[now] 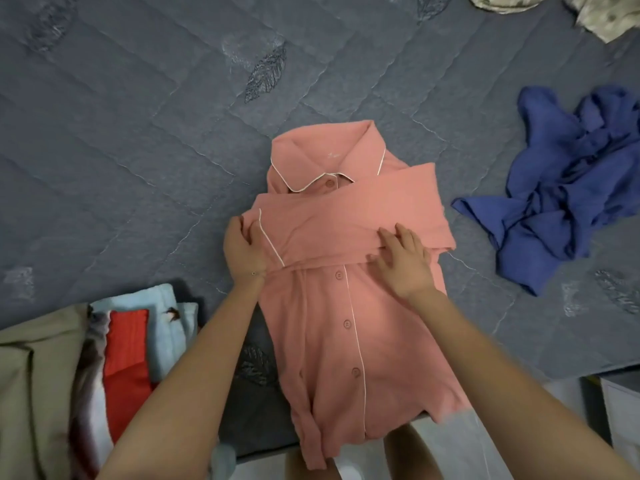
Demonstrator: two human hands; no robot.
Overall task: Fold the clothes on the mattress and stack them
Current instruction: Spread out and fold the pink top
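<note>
I am watching the pink pyjama shirt (346,289) lying face up on the grey quilted mattress (138,150), collar away from me, hem hanging just over the near edge, with both sleeves being crossed flat over the chest. My left hand (242,251) is curling its fingers around the piped cuff at the shirt's left edge, pinching that fold of cloth, while my right hand (403,261) is lying open, fingers spread and flat, pressing the sleeve band down near the button placket and gripping nothing. To do this step well, I am judging that the right palm should be sweeping outward along the band to chase out the ridge under it, while the left is tucking the cuff so it is sitting flush with the side edge rather than poking past. The right shoulder is sticking out a little beyond the body, so I would be squaring that before folding the hem up. The folded stack (114,358) is waiting at my near left; a crumpled blue garment (568,188) is lying well apart on the right, unfolded.
</note>
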